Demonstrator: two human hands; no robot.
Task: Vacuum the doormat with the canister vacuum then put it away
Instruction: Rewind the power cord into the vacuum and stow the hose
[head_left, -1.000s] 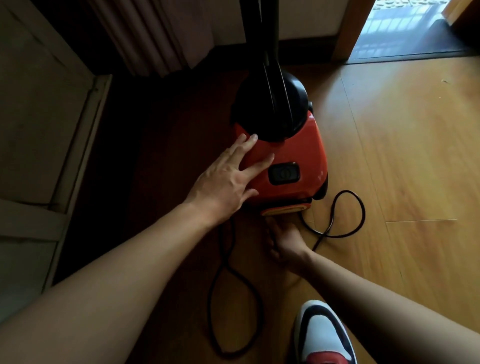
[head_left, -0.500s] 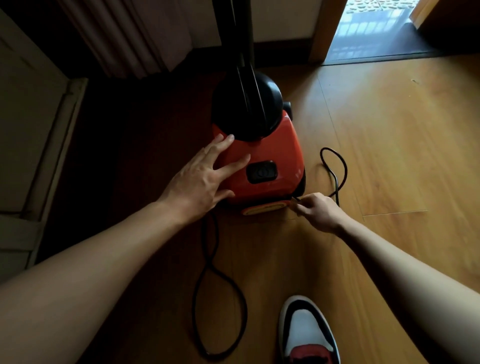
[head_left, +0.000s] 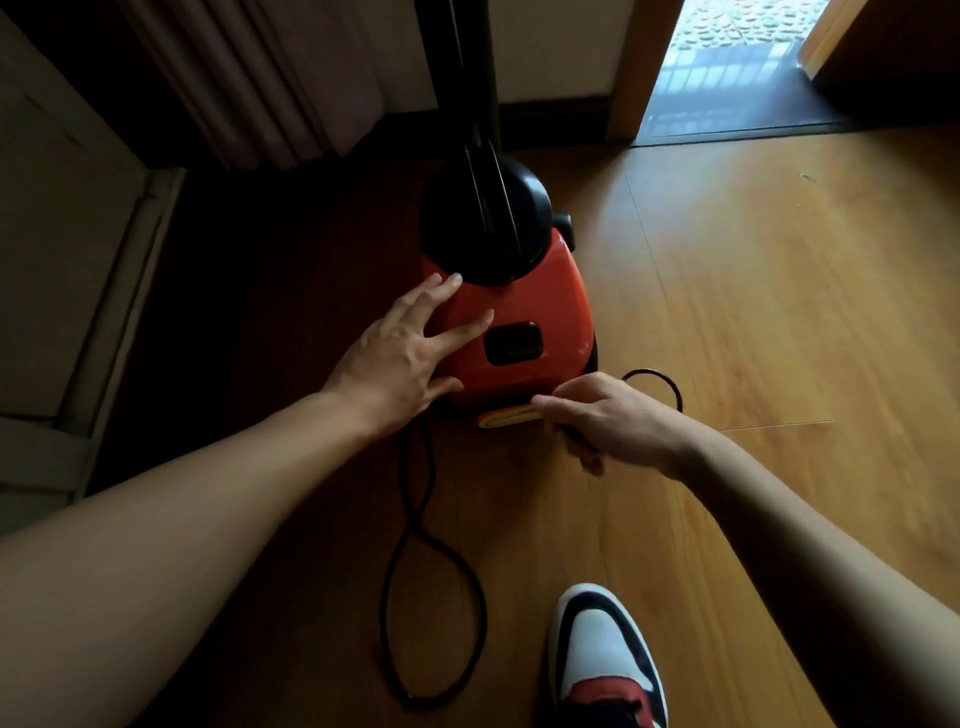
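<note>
Nearest, a white, black and red leather-look sneaker (head_left: 605, 660) stands on the smooth wood-grain plank floor (head_left: 753, 312). Left of it a thin black rubbery power cord (head_left: 414, 527) lies in a slack crossed loop. The right hand (head_left: 608, 415) has its lower fingers curled round a dark length of that cord, thumb and forefinger reaching to the yellow-orange strip (head_left: 511, 417) at the rear edge of the glossy red-orange plastic canister vacuum (head_left: 540, 296); a further arc of cord rises just behind its knuckles. The left hand (head_left: 400, 358) lies flat on the shell's left flank, fingers straight and spread, gripping nothing. The vacuum sits on the floor, capped by a rounded black dome (head_left: 483, 223), with a black wand (head_left: 462, 62) rising upright. Left: a pale panelled surface (head_left: 62, 234) and pleated curtain (head_left: 249, 78), close by. Right: open floor runs to a wooden door frame (head_left: 631, 67).
</note>
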